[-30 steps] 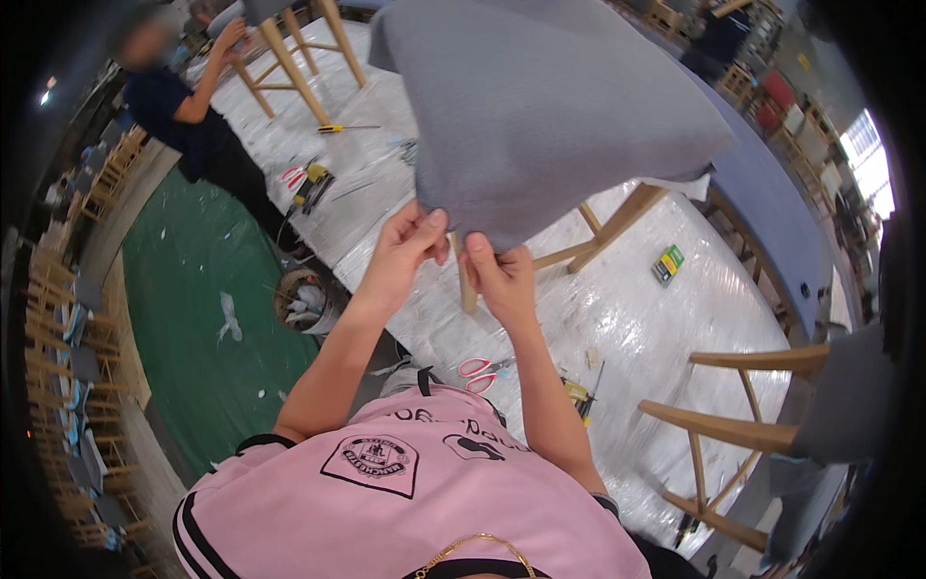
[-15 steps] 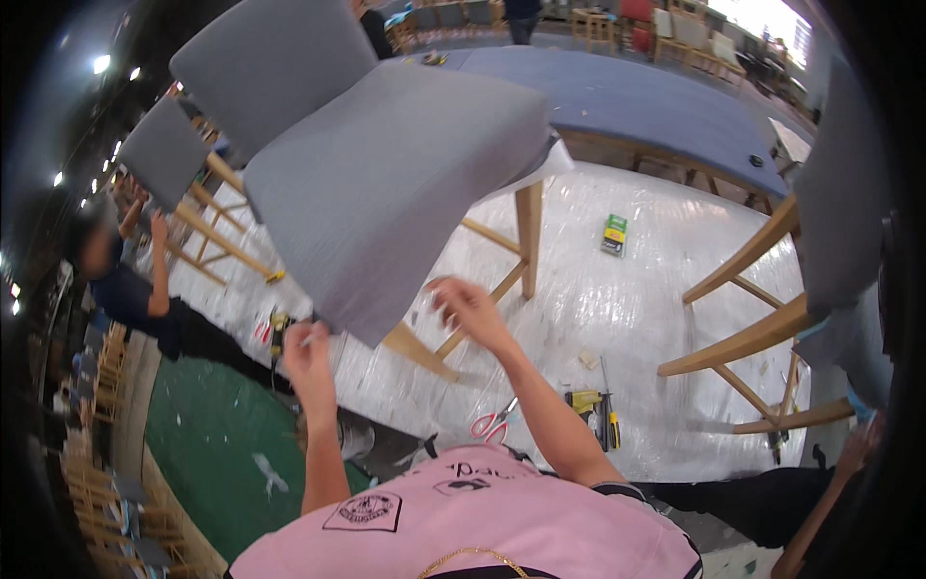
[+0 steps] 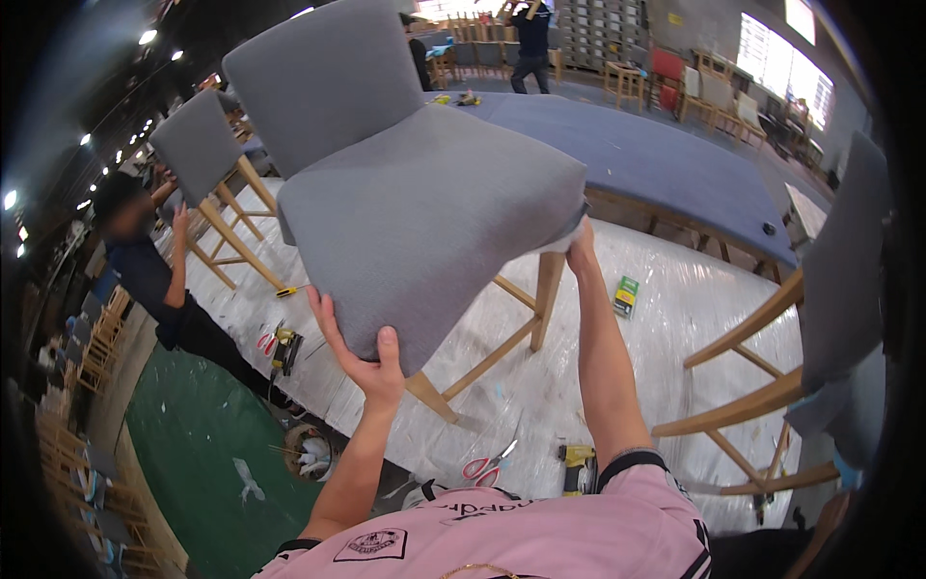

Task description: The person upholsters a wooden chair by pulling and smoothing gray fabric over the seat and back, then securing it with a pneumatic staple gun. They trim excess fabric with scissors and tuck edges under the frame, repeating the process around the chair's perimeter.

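A high wooden chair with a grey upholstered back and a loose grey seat cover stands in front of me. My left hand cups the cover's near left corner, thumb and fingers stretched wide apart against the fabric. At the right front corner, my right hand holds the cover's edge, where white material shows beneath. Most of its fingers are hidden behind the corner. Below the seat, the pale wooden legs and crossbars rest on the plastic-covered table.
Red-handled scissors, a yellow-and-black staple gun and a green box lie on the plastic-covered surface. Another chair stands at right. A co-worker handles a chair at left. Behind is a blue-topped table.
My right hand has moved up and right to the seat's right front corner. My left hand has opened and spread over the left corner. The view has tilted upward.
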`<state>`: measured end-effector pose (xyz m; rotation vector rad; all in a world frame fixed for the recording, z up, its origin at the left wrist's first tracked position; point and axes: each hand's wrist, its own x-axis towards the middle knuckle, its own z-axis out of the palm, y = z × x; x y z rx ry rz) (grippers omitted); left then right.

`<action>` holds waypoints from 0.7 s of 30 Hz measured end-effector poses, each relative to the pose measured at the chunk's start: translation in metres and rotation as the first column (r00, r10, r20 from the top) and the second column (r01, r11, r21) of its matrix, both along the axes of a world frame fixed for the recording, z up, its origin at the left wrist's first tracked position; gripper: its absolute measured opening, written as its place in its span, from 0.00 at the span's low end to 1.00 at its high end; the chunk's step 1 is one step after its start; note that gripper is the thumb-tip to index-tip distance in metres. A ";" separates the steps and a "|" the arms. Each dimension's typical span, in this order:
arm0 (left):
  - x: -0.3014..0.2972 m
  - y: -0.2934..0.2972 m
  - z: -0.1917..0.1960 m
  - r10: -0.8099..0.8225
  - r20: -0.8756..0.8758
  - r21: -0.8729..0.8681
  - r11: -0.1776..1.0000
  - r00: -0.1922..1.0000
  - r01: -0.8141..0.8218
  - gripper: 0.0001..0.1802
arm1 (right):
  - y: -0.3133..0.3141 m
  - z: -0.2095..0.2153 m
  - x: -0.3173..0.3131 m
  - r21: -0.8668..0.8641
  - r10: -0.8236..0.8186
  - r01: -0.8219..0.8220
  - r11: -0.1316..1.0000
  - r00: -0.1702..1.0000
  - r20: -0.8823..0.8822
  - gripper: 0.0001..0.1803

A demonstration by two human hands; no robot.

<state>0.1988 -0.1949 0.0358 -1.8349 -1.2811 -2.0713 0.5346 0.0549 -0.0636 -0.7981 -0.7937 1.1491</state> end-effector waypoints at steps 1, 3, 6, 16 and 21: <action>-0.001 0.001 0.000 -0.010 -0.006 0.006 1.000 1.000 0.010 0.45 | 0.000 -0.007 0.008 0.027 -0.016 0.016 1.000 1.000 0.025 0.30; -0.003 -0.005 0.002 -0.027 0.005 -0.030 0.999 1.000 0.027 0.47 | -0.011 -0.016 0.011 0.025 -0.037 0.037 0.999 0.999 -0.003 0.30; -0.005 -0.019 0.011 -0.079 0.066 -0.072 0.994 0.995 0.084 0.49 | -0.051 -0.013 0.014 0.000 -0.057 0.057 0.998 0.994 -0.096 0.29; 0.008 -0.046 0.003 -0.100 0.048 -0.056 0.993 0.994 0.103 0.48 | -0.191 -0.042 0.048 0.046 -0.371 0.373 0.927 0.927 -0.047 0.31; -0.009 -0.018 -0.014 -0.265 0.149 0.039 0.964 0.953 0.262 0.49 | -0.208 -0.034 0.033 0.098 -0.391 0.403 0.910 0.913 -0.121 0.32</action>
